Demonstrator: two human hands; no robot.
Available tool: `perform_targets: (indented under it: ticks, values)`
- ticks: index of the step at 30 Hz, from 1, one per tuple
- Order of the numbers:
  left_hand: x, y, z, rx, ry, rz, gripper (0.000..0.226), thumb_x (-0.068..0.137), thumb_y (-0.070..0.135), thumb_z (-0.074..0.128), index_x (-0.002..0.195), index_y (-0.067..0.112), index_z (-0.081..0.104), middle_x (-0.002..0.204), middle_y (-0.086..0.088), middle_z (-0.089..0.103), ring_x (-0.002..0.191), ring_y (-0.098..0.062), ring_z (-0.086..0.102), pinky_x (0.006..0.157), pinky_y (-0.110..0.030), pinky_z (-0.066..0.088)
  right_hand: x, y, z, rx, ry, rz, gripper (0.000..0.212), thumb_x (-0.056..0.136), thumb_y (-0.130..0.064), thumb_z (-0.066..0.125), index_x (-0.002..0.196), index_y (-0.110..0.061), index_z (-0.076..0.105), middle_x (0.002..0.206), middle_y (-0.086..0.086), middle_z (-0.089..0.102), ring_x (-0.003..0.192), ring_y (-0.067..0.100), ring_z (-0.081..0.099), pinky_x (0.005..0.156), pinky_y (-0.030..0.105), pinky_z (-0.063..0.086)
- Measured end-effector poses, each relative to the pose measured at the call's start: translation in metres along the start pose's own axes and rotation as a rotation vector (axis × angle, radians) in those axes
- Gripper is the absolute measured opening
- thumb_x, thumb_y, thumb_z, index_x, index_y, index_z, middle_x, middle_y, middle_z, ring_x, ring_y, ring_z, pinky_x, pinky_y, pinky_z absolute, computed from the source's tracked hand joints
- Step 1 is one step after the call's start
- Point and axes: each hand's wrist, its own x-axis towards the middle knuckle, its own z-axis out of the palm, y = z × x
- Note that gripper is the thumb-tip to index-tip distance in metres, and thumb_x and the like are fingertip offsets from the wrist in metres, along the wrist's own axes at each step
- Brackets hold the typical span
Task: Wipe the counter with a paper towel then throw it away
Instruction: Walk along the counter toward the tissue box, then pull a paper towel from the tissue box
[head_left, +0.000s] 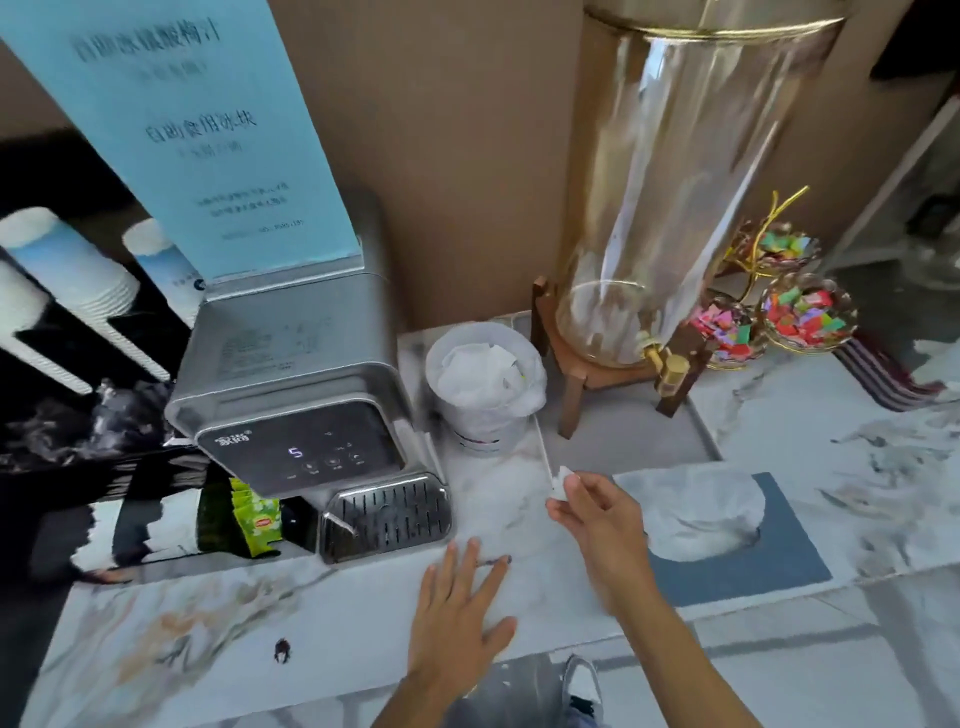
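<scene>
1. Crumpled white paper towel wad, axis unclear, pinched in right hand fingertips near small white lined bin
2. Left hand lies flat, fingers spread, empty, on marble counter
3. Wad mostly hidden

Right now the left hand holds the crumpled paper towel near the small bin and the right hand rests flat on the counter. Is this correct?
Not quite: the hands are swapped. In the head view, the right hand pinches the crumpled paper towel near the small bin, and the left hand rests flat on the counter.
</scene>
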Motion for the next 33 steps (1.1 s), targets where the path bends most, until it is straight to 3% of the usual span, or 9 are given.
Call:
perform_targets:
  ticks: [5,8,11,15,18,21,24,29,33]
  values:
    - [0.007,0.009,0.004,-0.048,0.015,-0.068,0.08,0.071,0.074,0.059,0.142,0.037,0.053,0.153,-0.011,0.048,0.141,-0.031,0.028,0.114,-0.045,0.009,0.048,-0.033,0.042,-0.052,-0.103,-0.061,0.014,0.091,-0.015,0.066,0.093,-0.001,0.069,0.079,0.013,0.068,0.066,0.018,0.068,0.063,0.024,0.057]
    - [0.01,0.008,0.011,-0.093,0.008,-0.071,0.082,0.066,0.074,0.061,0.14,0.038,0.055,0.151,-0.011,0.051,0.14,-0.033,0.037,0.106,-0.051,0.026,0.069,-0.048,0.07,-0.149,-0.099,-0.143,0.018,0.089,-0.019,0.07,0.09,-0.002,0.069,0.068,0.011,0.067,0.057,0.016,0.064,0.056,0.024,0.056]
    - [0.014,0.008,0.014,-0.141,0.009,-0.078,0.084,0.063,0.076,0.063,0.138,0.038,0.057,0.149,-0.011,0.054,0.139,-0.033,0.041,0.104,-0.052,0.03,0.089,-0.059,0.087,-0.337,-0.065,-0.22,0.016,0.085,-0.026,0.071,0.083,-0.01,0.069,0.058,0.003,0.064,0.048,0.015,0.059,0.044,0.027,0.049]
    - [0.017,0.009,0.015,-0.175,0.022,-0.091,0.081,0.064,0.078,0.061,0.134,0.037,0.062,0.143,-0.012,0.059,0.128,-0.038,0.057,0.102,-0.052,0.031,0.111,-0.065,0.098,-0.771,-0.005,-0.379,0.015,0.083,-0.032,0.069,0.086,-0.017,0.071,0.078,-0.002,0.068,0.076,0.017,0.063,0.065,0.027,0.045]
    - [0.016,0.013,0.01,-0.177,0.024,-0.11,0.079,0.064,0.078,0.061,0.131,0.037,0.064,0.141,-0.012,0.061,0.125,-0.039,0.06,0.101,-0.051,0.032,0.12,-0.065,0.1,-0.89,-0.03,-0.443,0.02,0.084,-0.035,0.068,0.09,-0.017,0.07,0.085,0.001,0.07,0.082,0.019,0.063,0.07,0.03,0.046]
    - [0.017,0.017,0.009,-0.188,0.002,-0.14,0.077,0.068,0.078,0.058,0.131,0.036,0.065,0.141,-0.011,0.061,0.125,-0.039,0.06,0.101,-0.051,0.032,0.125,-0.065,0.099,-0.911,-0.059,-0.449,0.024,0.084,-0.037,0.068,0.096,-0.017,0.07,0.092,0.002,0.071,0.088,0.02,0.064,0.078,0.036,0.052]
    - [0.019,0.019,0.013,-0.201,0.027,-0.166,0.078,0.069,0.079,0.057,0.134,0.036,0.063,0.142,-0.011,0.06,0.127,-0.039,0.058,0.101,-0.052,0.034,0.127,-0.066,0.095,-0.917,-0.078,-0.448,0.031,0.085,-0.036,0.069,0.109,-0.015,0.067,0.104,0.004,0.068,0.097,0.02,0.062,0.083,0.033,0.048]
    - [0.017,0.024,0.019,-0.226,0.054,-0.169,0.081,0.068,0.073,0.064,0.139,0.035,0.056,0.15,-0.012,0.05,0.139,-0.035,0.039,0.105,-0.053,0.03,0.121,-0.073,0.08,-0.907,-0.122,-0.457,0.034,0.086,-0.033,0.069,0.114,-0.013,0.065,0.113,0.004,0.065,0.101,0.017,0.059,0.086,0.03,0.046]
    - [0.023,0.043,0.01,-0.239,0.08,-0.159,0.074,0.071,0.063,0.064,0.136,0.028,0.062,0.147,-0.015,0.054,0.134,-0.039,0.051,0.105,-0.047,0.032,0.101,-0.081,0.043,-0.833,-0.186,-0.398,0.035,0.088,-0.029,0.068,0.12,-0.017,0.062,0.108,0.002,0.065,0.094,0.018,0.061,0.081,0.037,0.053]
